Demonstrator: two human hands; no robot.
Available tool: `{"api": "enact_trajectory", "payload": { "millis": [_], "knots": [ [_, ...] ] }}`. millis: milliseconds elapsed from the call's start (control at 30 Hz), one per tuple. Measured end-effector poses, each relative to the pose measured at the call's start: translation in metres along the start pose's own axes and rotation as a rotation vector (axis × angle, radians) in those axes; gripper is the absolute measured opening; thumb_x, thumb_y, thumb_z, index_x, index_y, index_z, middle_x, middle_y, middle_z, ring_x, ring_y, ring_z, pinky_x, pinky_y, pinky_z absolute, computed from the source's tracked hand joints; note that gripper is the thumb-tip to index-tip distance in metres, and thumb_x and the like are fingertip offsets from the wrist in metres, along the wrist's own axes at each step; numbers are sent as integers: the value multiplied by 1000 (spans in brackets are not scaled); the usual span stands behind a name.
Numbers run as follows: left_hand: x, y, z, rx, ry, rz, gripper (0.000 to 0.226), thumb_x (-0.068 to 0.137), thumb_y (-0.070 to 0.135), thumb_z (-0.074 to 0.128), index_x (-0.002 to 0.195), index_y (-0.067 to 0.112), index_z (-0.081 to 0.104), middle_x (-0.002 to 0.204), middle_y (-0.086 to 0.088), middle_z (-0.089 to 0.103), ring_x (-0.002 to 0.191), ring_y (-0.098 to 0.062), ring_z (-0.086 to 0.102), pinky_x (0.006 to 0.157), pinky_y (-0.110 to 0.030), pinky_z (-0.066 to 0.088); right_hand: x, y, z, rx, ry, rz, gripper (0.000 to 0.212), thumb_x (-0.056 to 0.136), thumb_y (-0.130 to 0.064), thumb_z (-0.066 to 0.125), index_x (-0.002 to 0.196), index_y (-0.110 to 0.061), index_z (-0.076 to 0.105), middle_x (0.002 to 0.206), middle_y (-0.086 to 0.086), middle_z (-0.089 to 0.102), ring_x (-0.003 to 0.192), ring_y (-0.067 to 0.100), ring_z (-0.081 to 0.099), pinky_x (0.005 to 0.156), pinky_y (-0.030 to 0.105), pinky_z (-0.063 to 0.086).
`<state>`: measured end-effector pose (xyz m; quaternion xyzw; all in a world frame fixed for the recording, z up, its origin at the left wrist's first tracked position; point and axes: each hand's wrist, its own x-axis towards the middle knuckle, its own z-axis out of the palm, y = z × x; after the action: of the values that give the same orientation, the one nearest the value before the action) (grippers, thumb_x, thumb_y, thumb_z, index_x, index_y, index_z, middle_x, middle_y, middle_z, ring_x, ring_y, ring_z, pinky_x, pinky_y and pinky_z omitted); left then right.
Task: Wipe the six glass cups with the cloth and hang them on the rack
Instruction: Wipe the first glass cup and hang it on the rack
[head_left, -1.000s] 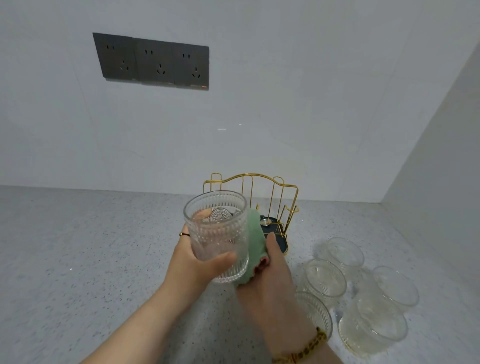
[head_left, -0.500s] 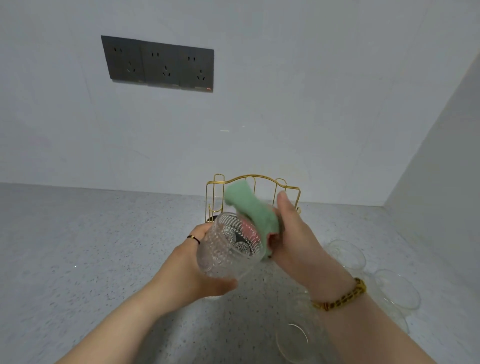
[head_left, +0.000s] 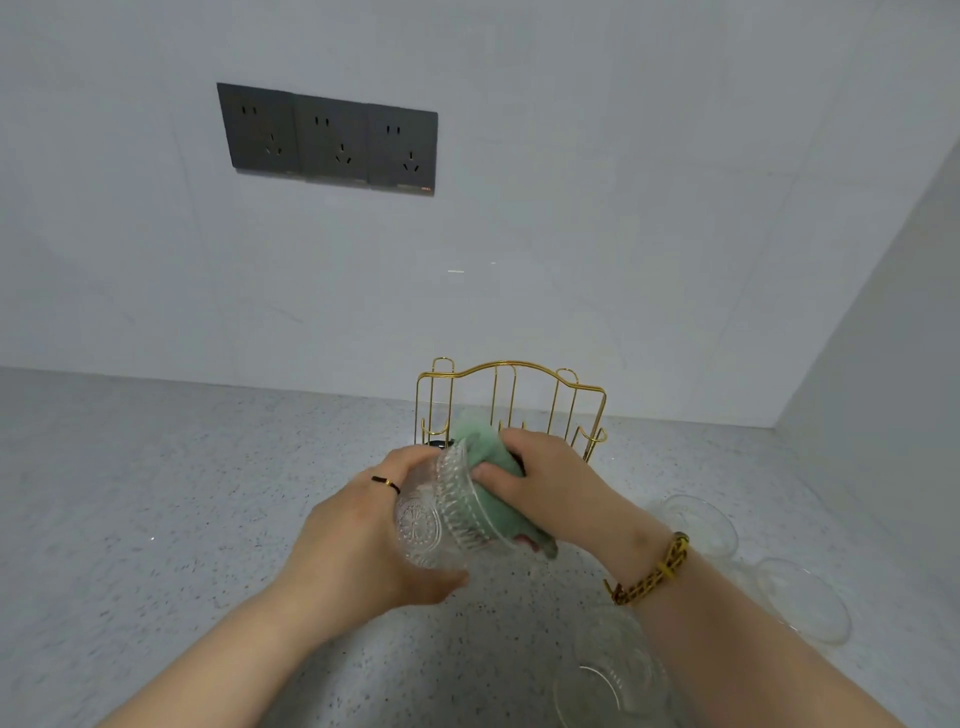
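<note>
Your left grip is curling round the glass cup, tipped sideways above the worktop. Your right grip is pinching the cloth into its mouth. Socket panel's red mark: too small to read.

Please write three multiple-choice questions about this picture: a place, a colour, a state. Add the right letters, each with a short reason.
1. Where does the gold rack stand? A. behind the glass cup B. in front of it C. far left
2. What colour is the cloth? A. red B. green C. white
3. How is the glass cup now? A. upright on the counter B. hanging on the rack C. held on its side
1 A: its wires rise beyond the cup. 2 B: it is pale green. 3 C: the left hand grips its base, the right hand pushes the cloth into its mouth.
</note>
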<state>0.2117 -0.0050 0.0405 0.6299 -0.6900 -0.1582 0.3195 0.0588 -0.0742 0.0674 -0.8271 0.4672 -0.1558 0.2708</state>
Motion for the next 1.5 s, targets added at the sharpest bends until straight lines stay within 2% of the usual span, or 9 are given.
{"api": "enact_trajectory", "payload": {
  "millis": [133,267,467,633,867,1000,1233,1333,1500],
  "knots": [
    [1,-14,13,204,360,257,89,33,43,88,110,33,45,98,24,48,92,-5,45,59,-15,32,-1,6,8,323,-191,232,18,92,-31,45,92,-16,56,101,7,64,83,19,59,83,32,53],
    [1,-23,24,124,411,269,92,36,47,83,115,23,41,112,14,42,97,-8,43,61,-19,44,-2,7,13,257,-13,96,10,90,-20,49,93,-14,56,88,-1,59,82,14,56,68,14,47],
    [1,-32,11,-443,8,124,94,35,51,73,107,80,21,120,60,20,116,32,23,93,7,26,-10,-2,-5,-216,186,-215,29,91,-20,44,67,-28,31,59,-9,38,51,4,36,47,15,28],
    [8,-37,-8,-439,-246,71,84,33,38,79,105,56,40,111,31,53,99,20,50,70,1,42,-14,-6,-8,-284,150,-294,39,91,-19,45,62,-34,23,58,-14,34,50,2,35,46,15,27],
    [4,-34,11,-235,141,148,79,34,53,72,100,73,34,109,56,37,98,36,35,75,8,32,-6,4,4,74,204,-78,2,91,-23,47,92,-21,48,72,-15,47,63,-1,45,53,10,37],
    [6,-42,18,-53,334,325,75,45,56,64,115,46,36,117,46,30,103,19,36,84,-8,31,-3,15,19,329,124,83,12,92,-21,46,93,-18,58,75,-15,53,68,-1,50,56,5,40],
    [10,-33,7,-1268,-285,-320,73,49,69,69,108,28,55,102,-3,70,76,-17,71,57,-27,58,-8,6,10,-17,307,-153,14,93,-20,45,100,-9,51,67,-10,44,58,-3,41,52,8,39],
    [13,-34,10,-1349,-356,-428,48,77,52,37,92,14,62,66,-6,71,51,-17,65,44,-24,54,-10,4,13,-34,303,-207,5,92,-20,46,90,-15,46,64,-16,40,56,-4,39,55,8,40],
    [18,-35,14,-1216,-93,-228,39,66,36,68,99,17,60,82,-2,72,67,-10,69,55,-26,57,-3,12,22,368,142,135,16,94,-22,43,84,-15,52,69,-8,54,55,3,54,48,7,40]
  ]
}}
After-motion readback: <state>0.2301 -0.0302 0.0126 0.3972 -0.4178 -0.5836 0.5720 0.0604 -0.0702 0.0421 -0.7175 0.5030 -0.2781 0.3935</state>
